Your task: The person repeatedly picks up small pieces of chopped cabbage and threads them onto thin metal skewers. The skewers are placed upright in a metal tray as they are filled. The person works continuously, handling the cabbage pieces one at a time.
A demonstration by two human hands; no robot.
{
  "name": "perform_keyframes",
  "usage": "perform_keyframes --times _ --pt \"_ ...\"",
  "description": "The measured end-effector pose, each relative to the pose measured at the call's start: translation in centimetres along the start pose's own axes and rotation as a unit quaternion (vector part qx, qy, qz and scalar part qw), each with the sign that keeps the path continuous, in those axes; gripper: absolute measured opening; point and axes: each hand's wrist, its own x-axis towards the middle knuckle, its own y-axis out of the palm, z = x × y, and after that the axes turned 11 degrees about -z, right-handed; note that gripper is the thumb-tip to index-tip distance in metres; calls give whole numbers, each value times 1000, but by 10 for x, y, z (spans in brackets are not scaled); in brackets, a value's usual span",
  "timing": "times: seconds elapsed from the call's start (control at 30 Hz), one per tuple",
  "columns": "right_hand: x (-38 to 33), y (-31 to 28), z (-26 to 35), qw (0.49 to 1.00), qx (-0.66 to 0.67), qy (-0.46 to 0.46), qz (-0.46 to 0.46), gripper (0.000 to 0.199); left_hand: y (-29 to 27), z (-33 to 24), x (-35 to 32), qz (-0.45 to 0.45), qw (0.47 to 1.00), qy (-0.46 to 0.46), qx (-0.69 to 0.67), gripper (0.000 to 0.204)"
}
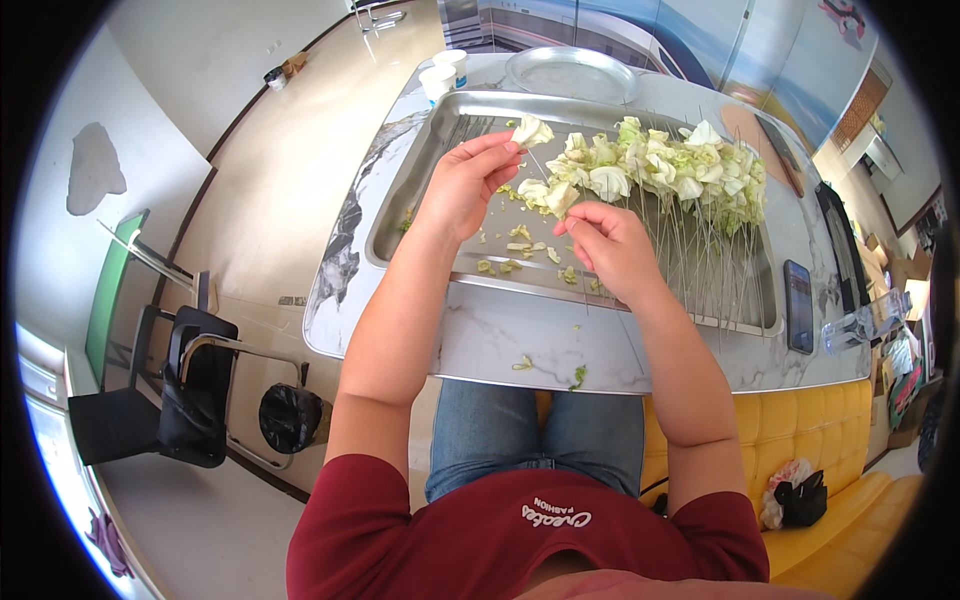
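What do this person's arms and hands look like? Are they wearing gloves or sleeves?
No gloves: both the left hand and the right hand are bare, with no rings, watch or bracelets that I can see. The forearms are uncovered as well. The only sleeves are the short ones of a dark red T-shirt, which end above the elbows. Blue jeans show below the arms.

Pale green cabbage pieces (640, 165), silver tray (440, 130), grey-veined white marble table (500, 340), yellow seat (840, 440)

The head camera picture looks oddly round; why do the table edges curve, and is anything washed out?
In the head view, fisheye bending curves the table and metal tray edges toward a black rim; daylight glares on the floor, top left, and the lower-left window; both hands are sharp.
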Motion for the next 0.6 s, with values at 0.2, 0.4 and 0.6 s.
perform_keyframes --times 0.2,0.4,0.6 --pt "0 0 2 1000 0 -4 -1 18 2 3 1 -1 998 -8 -56 14" --pt "-1 0 2 1000 -16 -11 1 18 3 0 -1 17 999 -19 -47 12" --pt "-1 -1 2 1000 -1 -4 10 19 3 2 -2 17 1000 -10 -14 12"
